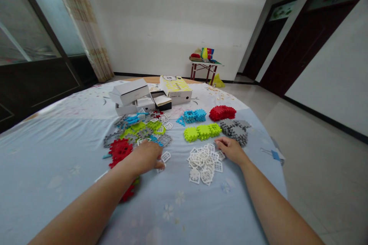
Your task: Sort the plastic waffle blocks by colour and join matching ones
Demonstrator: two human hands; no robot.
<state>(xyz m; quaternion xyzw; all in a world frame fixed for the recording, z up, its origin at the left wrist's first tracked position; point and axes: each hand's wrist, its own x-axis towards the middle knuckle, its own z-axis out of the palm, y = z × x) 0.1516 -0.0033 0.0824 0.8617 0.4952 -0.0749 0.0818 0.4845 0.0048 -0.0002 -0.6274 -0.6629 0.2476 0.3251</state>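
My left hand [147, 156] reaches over the right edge of a mixed heap of plastic pieces, thumb apart from the bent fingers. Close by its fingertips lies a white window-shaped piece [166, 156]; another is partly hidden under the thumb. Red gear-edged pieces [120, 149] lie to the left of this hand. My right hand [231, 150] is at the upper right edge of a pile of white lattice pieces [202, 160], its fingers loosely bent and nothing visible in them. Dark grey gear-edged pieces [235, 130] sit just beyond it.
Stacked green pieces [202, 132], blue pieces [194, 115] and red pieces [222, 112] stand in groups beyond the white pile. Farther back are an open white box [129, 91], a small black box [162, 101] and a yellow-and-white box [176, 89]. A cloth [184, 218] covers the round table.
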